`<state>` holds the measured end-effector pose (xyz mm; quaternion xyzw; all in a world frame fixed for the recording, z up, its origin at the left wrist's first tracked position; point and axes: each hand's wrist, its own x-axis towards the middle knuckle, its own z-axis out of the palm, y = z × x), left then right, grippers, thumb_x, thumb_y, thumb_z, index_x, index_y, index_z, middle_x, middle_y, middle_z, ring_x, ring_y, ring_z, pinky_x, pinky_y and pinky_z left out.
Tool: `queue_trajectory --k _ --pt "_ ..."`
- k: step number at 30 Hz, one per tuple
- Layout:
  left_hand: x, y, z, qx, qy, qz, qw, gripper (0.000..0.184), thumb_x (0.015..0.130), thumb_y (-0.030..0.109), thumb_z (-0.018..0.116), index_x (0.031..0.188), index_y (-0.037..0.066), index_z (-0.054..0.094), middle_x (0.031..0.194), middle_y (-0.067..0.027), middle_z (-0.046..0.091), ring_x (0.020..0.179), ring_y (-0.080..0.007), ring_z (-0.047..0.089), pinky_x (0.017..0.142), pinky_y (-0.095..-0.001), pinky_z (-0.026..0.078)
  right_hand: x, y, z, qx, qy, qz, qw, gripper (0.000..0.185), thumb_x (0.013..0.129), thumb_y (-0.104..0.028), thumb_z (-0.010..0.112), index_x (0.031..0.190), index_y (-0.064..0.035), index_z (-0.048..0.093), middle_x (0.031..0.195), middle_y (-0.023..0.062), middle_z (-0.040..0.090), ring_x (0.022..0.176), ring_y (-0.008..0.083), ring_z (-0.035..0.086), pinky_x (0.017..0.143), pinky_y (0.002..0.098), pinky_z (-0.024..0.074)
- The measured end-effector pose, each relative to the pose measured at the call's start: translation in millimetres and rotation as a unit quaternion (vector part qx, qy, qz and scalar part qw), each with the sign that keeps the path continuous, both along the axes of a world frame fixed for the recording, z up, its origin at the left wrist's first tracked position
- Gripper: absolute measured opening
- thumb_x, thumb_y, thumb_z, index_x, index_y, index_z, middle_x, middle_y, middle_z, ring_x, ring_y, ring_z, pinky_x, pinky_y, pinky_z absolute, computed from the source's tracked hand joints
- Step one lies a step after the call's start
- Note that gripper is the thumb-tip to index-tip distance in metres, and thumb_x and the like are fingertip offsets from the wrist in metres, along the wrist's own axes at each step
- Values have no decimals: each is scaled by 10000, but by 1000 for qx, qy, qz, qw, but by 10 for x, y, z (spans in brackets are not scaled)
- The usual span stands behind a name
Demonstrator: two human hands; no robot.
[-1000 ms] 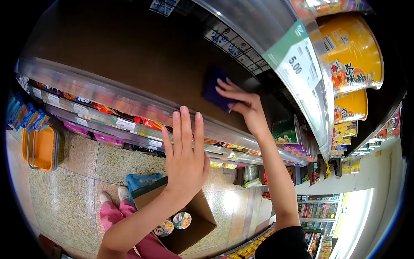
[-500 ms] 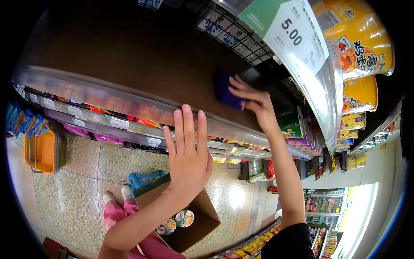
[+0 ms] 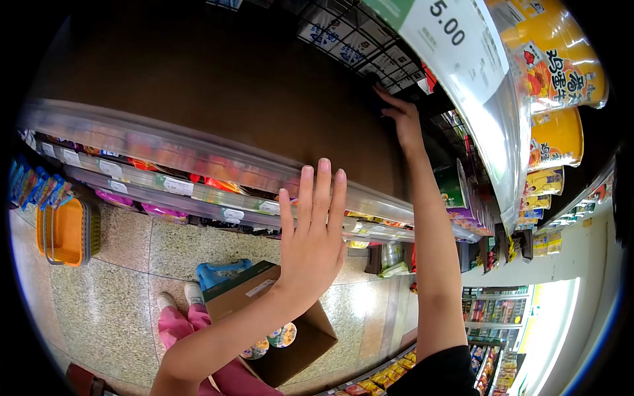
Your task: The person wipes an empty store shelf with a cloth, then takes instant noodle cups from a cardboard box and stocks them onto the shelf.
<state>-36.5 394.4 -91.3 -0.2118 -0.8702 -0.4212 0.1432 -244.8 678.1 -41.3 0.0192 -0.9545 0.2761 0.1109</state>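
My left hand (image 3: pixel 312 231) is open, its fingers stretched out and slightly spread at the clear front rail (image 3: pixel 198 155) of a dark brown shelf (image 3: pixel 218 86). Whether it presses on the rail I cannot tell. My right hand (image 3: pixel 404 124) reaches deep over the shelf to its back right corner, beside a black wire grid (image 3: pixel 370 49). Its fingers are on a dark blue cloth or pad (image 3: pixel 375 98), which is mostly lost in shadow there.
Yellow noodle cups (image 3: pixel 558 72) line a shelf on the right behind a 5.00 price tag (image 3: pixel 456 39). Below, an open cardboard box (image 3: pixel 317 340) holds round-lidded cups (image 3: pixel 282 335). An orange basket (image 3: pixel 64 231) and a blue stool (image 3: pixel 223 272) stand on the floor.
My right hand has moved the dark blue cloth or pad from mid-shelf to the back corner by the wire grid. My left hand has shifted right along the rail.
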Motion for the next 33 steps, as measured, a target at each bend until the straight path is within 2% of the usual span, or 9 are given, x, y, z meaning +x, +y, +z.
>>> queue_trajectory --k 10,12,15,18,24,25,27,30,33 --pt "41 54 7 -18 1 4 1000 911 777 126 676 1551 -31 222 1622 -275 133 1505 -452 142 1169 -647 116 481 -113 84 -4 -10 -4 1000 556 738 72 548 1275 -20 658 1406 157 585 1368 228 488 1147 287 304" --pt "60 111 13 -17 2 2 1000 914 775 120 681 1552 -27 223 1623 -272 133 1506 -451 142 1169 -646 119 837 -488 272 -63 -38 39 997 566 727 78 547 1273 -20 661 1405 162 585 1389 239 465 1158 307 295" --pt "84 216 24 -20 2 -10 1000 919 771 113 684 1554 -22 221 1623 -271 136 1505 -453 142 1170 -644 120 1232 -714 408 -31 -49 104 993 551 715 91 560 1221 -68 709 1363 157 617 1414 308 436 1146 365 345" --pt "86 314 21 -38 13 -16 999 930 764 111 688 1553 -26 217 1621 -273 143 1504 -453 142 1173 -644 111 1506 -702 473 -63 -93 145 983 553 683 76 564 1198 -55 717 1356 165 615 1446 341 379 1178 402 312" --pt "104 414 12 -49 35 -19 998 945 747 109 693 1544 -57 214 1612 -284 163 1503 -457 141 1175 -645 88 1619 -555 510 -74 -97 200 972 545 662 74 555 1163 -50 732 1323 155 637 1424 366 405 1193 437 305" --pt "110 420 38 -46 34 4 998 824 776 87 630 1531 -18 316 1617 -211 245 1504 -380 220 1182 -597 128 1603 -529 515 -79 -98 207 970 546 661 76 552 1159 -52 734 1319 153 640 1422 367 407 1193 436 305" --pt "109 391 34 -42 44 -10 998 827 783 108 634 1532 -22 309 1616 -215 243 1503 -388 215 1177 -615 121 1578 -462 519 -85 -95 212 969 555 653 85 541 1152 -55 737 1312 143 645 1419 366 411 1190 430 311" --pt "76 338 11 -88 53 -40 994 934 757 99 679 1552 -40 211 1620 -281 141 1506 -474 106 1163 -663 68 1520 -302 452 -108 -76 208 969 546 655 87 528 1137 -51 742 1317 139 645 1420 368 406 1184 423 321" --pt "77 354 30 -115 66 -34 991 927 762 114 678 1546 -52 212 1620 -270 151 1509 -472 93 1167 -655 49 1348 -220 372 -91 -35 172 980 564 668 70 536 1182 -68 722 1343 147 626 1430 367 389 1184 401 317"
